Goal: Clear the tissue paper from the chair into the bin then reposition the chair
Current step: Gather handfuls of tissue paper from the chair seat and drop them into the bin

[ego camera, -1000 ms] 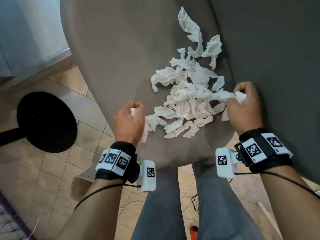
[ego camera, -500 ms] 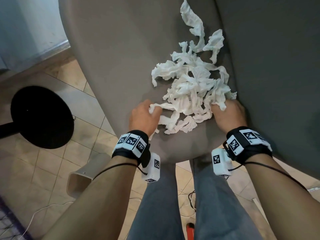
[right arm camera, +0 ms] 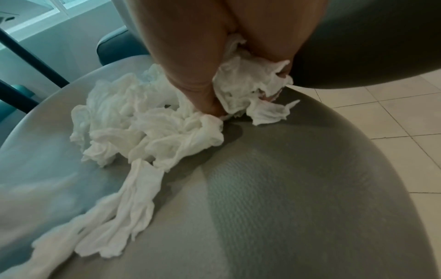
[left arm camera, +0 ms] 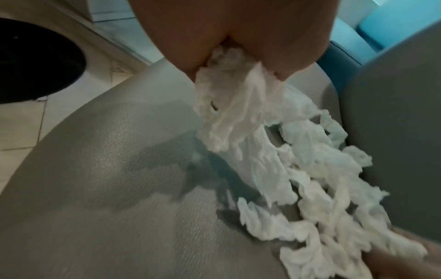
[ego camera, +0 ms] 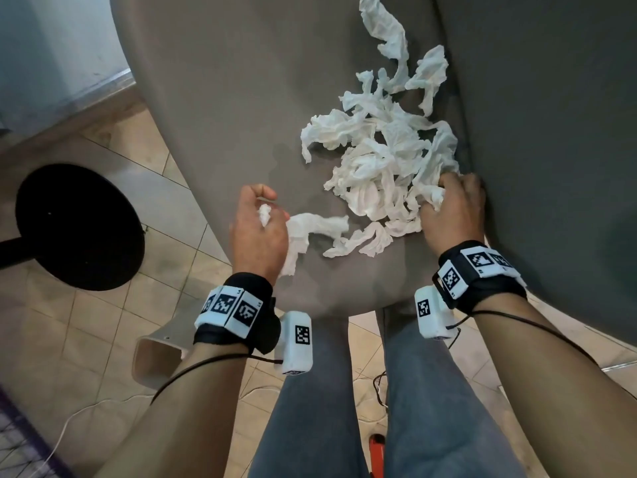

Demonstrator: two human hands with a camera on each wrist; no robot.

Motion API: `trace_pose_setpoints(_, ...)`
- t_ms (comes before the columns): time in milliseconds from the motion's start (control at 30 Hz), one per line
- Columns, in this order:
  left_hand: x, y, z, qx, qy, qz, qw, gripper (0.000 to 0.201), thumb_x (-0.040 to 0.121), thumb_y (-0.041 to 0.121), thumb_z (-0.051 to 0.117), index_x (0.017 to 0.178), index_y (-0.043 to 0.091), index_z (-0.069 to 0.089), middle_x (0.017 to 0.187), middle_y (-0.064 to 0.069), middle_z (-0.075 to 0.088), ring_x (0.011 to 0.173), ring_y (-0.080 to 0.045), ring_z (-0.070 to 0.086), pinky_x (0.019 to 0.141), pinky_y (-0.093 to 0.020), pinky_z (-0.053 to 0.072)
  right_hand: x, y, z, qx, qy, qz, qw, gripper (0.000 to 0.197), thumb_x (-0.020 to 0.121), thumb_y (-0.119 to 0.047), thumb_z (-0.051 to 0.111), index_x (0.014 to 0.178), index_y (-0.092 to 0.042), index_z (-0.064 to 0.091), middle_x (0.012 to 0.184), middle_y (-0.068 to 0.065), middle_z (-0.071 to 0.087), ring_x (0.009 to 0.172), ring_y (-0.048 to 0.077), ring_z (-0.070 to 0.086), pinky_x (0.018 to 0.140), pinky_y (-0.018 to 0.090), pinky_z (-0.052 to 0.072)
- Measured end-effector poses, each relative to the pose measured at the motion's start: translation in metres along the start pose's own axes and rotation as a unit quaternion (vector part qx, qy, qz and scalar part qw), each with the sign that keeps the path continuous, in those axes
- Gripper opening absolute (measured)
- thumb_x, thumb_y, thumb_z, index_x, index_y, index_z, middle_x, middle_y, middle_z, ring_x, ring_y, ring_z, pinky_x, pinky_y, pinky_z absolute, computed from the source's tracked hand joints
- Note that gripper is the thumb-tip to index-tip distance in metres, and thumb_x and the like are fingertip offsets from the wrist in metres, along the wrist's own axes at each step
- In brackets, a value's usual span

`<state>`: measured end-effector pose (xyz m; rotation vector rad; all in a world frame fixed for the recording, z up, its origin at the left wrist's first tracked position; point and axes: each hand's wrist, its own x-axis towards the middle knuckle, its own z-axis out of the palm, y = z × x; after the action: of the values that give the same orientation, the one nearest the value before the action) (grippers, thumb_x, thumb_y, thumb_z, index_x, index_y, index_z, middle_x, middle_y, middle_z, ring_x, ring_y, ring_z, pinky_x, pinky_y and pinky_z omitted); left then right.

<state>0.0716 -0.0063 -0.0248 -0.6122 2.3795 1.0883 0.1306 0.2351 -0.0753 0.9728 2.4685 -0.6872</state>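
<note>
A heap of crumpled white tissue paper [ego camera: 379, 160] lies on the grey chair seat [ego camera: 224, 98], close to the dark backrest [ego camera: 551, 132]. My left hand [ego camera: 258, 225] sits at the near left of the heap and grips a twisted strip of tissue [ego camera: 303, 232] that trails under the palm; the same strip [left arm camera: 226, 105] hangs from my fist in the left wrist view. My right hand [ego camera: 451, 208] is at the heap's right edge by the backrest, fingers curled into a bunch of tissue [right arm camera: 248, 83]. The tissue heap [right arm camera: 143, 120] spreads to the left of that hand.
A black round base [ego camera: 79, 225] on a dark pole stands on the tiled floor [ego camera: 86, 332] to the left. A beige chair leg [ego camera: 155, 357] juts out below the seat. My legs in grey trousers [ego camera: 344, 408] stand at the seat's front edge. White cable [ego camera: 69, 426] lies on the floor.
My left hand has pulled back to the left with a strip of tissue, drawing it out of the heap. My right hand has stayed at the heap's right edge, closing on more tissue.
</note>
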Motion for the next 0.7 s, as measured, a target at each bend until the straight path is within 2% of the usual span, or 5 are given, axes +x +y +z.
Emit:
trace_pose_setpoints(100, -0.006, 0.001, 0.011, 0.044, -0.065, 0.007, 0.997, 0.018, 0.085, 0.023, 0.051, 0.098, 0.036, 0.050, 0.086, 0.003, 0.064, 0.081, -0.028, 0.061, 0.074, -0.036, 0.051, 0.007, -0.004, 0.002, -0.013, -0.034, 0.003, 0.999, 0.036, 0.084, -0.013, 0.063, 0.117, 0.000, 0.056, 0.123, 0.023, 0.056, 0.114, 0.041, 0.051, 0.094, 0.044, 0.042)
trace_pose_setpoints(200, -0.012, -0.003, 0.028, 0.135, -0.161, 0.036, 0.977, 0.019, 0.089, 0.034, 0.060, 0.105, 0.033, 0.052, 0.104, 0.008, 0.063, 0.088, -0.018, 0.059, 0.076, -0.025, 0.041, 0.012, -0.009, -0.001, -0.006, -0.039, 0.030, 0.999, 0.040, 0.085, -0.008, 0.056, 0.125, -0.001, 0.052, 0.127, 0.022, 0.049, 0.112, 0.040, 0.052, 0.091, 0.040, 0.043)
trace_pose_setpoints(300, -0.018, -0.013, 0.046, 0.208, -0.236, 0.051, 0.948, 0.031, 0.086, 0.042, 0.068, 0.109, 0.031, 0.051, 0.113, 0.009, 0.060, 0.098, -0.014, 0.056, 0.082, -0.029, 0.044, 0.009, -0.012, -0.007, 0.001, 0.006, 0.025, 1.000, 0.043, 0.085, -0.009, 0.063, 0.127, -0.007, 0.050, 0.131, 0.017, 0.041, 0.107, 0.037, 0.055, 0.088, 0.035, 0.045)
trace_pose_setpoints(500, -0.030, -0.017, 0.057, 0.354, -0.245, 0.182, 0.884, 0.043, 0.086, 0.061, 0.057, 0.119, 0.036, 0.047, 0.117, 0.010, 0.054, 0.105, -0.015, 0.051, 0.076, -0.028, 0.037, -0.007, -0.006, -0.002, 0.035, 0.061, 0.005, 0.997, 0.050, 0.083, -0.005, 0.069, 0.130, -0.012, 0.056, 0.138, 0.009, 0.046, 0.115, 0.025, 0.055, 0.085, 0.024, 0.038)
trace_pose_setpoints(700, -0.037, -0.011, 0.071, 0.395, -0.238, 0.226, 0.858, 0.060, 0.079, 0.079, 0.047, 0.116, 0.032, 0.049, 0.113, 0.010, 0.055, 0.107, -0.015, 0.050, 0.067, -0.030, 0.039, 0.005, -0.004, -0.008, 0.045, 0.074, -0.005, 0.996, 0.024, 0.081, -0.006, 0.063, 0.103, 0.003, 0.068, 0.107, 0.022, 0.064, 0.096, 0.037, 0.061, 0.075, 0.032, 0.040)
